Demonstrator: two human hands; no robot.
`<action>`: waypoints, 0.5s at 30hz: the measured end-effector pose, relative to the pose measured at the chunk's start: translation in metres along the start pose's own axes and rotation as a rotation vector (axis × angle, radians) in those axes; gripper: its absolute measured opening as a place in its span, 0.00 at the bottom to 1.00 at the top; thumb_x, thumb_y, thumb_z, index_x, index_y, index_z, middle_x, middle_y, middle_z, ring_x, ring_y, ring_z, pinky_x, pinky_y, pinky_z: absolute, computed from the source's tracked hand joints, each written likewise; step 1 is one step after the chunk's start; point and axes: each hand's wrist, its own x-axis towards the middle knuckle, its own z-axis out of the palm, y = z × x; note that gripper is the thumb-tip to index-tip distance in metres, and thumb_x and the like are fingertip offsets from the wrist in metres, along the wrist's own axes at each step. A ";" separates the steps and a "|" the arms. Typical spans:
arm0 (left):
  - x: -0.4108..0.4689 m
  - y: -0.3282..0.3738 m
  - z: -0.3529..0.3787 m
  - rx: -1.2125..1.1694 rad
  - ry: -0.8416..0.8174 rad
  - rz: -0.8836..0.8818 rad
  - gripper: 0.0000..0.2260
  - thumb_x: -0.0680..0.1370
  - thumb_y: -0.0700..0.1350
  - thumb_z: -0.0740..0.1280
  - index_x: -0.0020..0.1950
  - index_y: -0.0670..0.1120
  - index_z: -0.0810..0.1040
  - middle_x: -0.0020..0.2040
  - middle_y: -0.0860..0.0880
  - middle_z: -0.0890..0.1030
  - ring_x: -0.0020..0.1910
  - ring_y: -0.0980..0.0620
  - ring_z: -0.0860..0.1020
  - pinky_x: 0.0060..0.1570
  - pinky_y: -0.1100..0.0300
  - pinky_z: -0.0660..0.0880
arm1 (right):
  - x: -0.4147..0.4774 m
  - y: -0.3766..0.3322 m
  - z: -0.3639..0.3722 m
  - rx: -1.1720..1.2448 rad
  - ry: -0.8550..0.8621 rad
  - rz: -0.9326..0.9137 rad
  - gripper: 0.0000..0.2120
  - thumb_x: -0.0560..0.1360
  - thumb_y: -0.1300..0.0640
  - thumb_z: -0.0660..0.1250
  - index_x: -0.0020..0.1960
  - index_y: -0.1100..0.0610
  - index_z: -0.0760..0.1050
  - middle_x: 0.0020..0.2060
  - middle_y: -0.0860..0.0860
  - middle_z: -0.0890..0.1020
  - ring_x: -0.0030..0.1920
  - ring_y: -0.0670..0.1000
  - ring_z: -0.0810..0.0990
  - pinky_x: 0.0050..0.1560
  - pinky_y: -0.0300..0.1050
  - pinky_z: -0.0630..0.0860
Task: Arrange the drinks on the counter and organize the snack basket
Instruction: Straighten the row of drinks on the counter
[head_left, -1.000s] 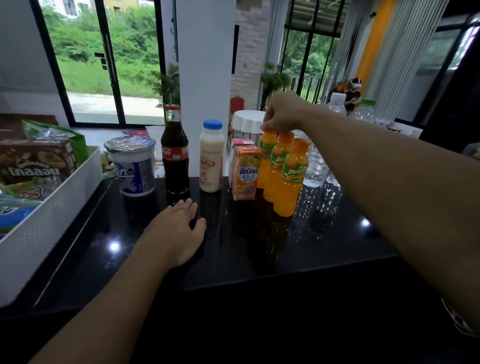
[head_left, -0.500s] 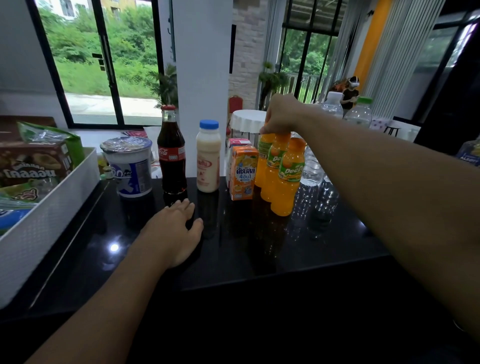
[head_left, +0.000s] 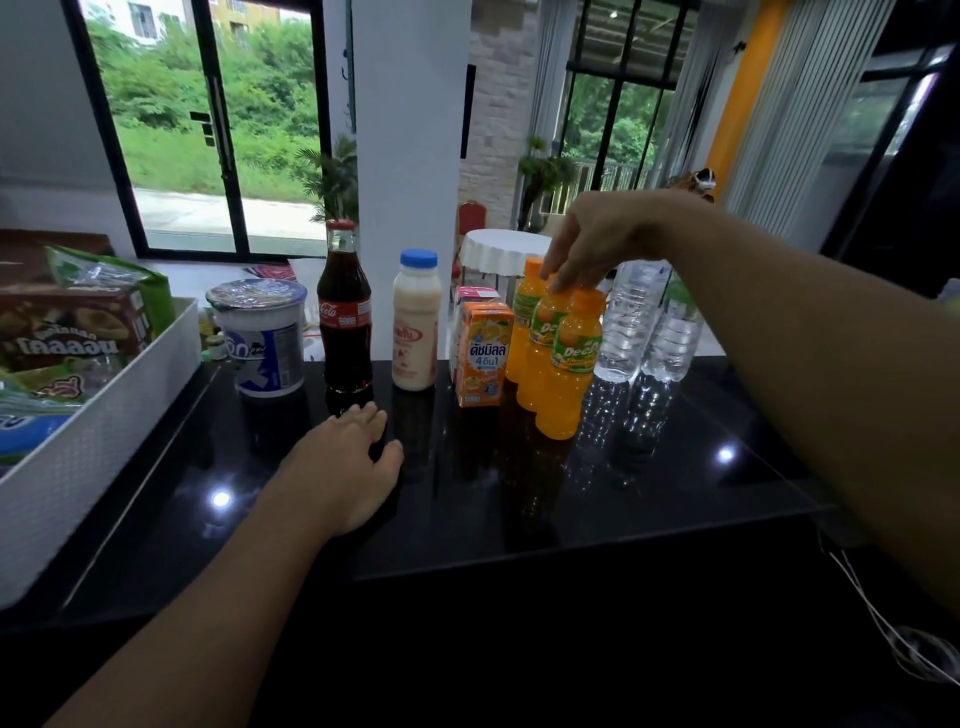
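3 full orange bottles (head_left: 563, 358) are being touched at their caps by the half-open right hand (head_left: 597, 244); smooth plastic, probably best gripped at the waist. The left hand (head_left: 345, 467) is being rested flat on the tabletop (head_left: 649, 493).

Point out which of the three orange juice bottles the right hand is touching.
The middle one: the right hand has its fingertips on that cap. The front bottle and the back one show bare orange caps.

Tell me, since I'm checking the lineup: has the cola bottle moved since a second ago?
No. The cola bottle stands between the foil-lidded cup and blue-capped milk bottle, as before.
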 end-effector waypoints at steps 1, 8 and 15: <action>0.000 0.000 0.000 0.000 0.000 0.000 0.27 0.81 0.58 0.55 0.79 0.52 0.59 0.79 0.55 0.57 0.77 0.54 0.54 0.72 0.57 0.52 | -0.001 0.002 0.002 -0.007 0.029 -0.013 0.14 0.73 0.61 0.74 0.58 0.62 0.82 0.52 0.56 0.85 0.51 0.54 0.84 0.50 0.45 0.81; 0.000 0.000 -0.001 0.002 -0.005 -0.006 0.27 0.81 0.59 0.55 0.78 0.52 0.59 0.79 0.54 0.57 0.77 0.52 0.55 0.72 0.55 0.53 | -0.003 0.001 0.013 -0.204 0.214 0.025 0.25 0.72 0.45 0.75 0.58 0.66 0.81 0.50 0.59 0.85 0.48 0.58 0.85 0.53 0.53 0.83; 0.000 0.000 0.000 0.003 0.009 0.006 0.27 0.81 0.58 0.55 0.78 0.51 0.60 0.79 0.54 0.57 0.77 0.53 0.55 0.72 0.56 0.54 | -0.003 0.004 0.009 -0.155 0.138 0.008 0.17 0.73 0.56 0.76 0.58 0.64 0.81 0.52 0.58 0.85 0.46 0.53 0.85 0.37 0.39 0.78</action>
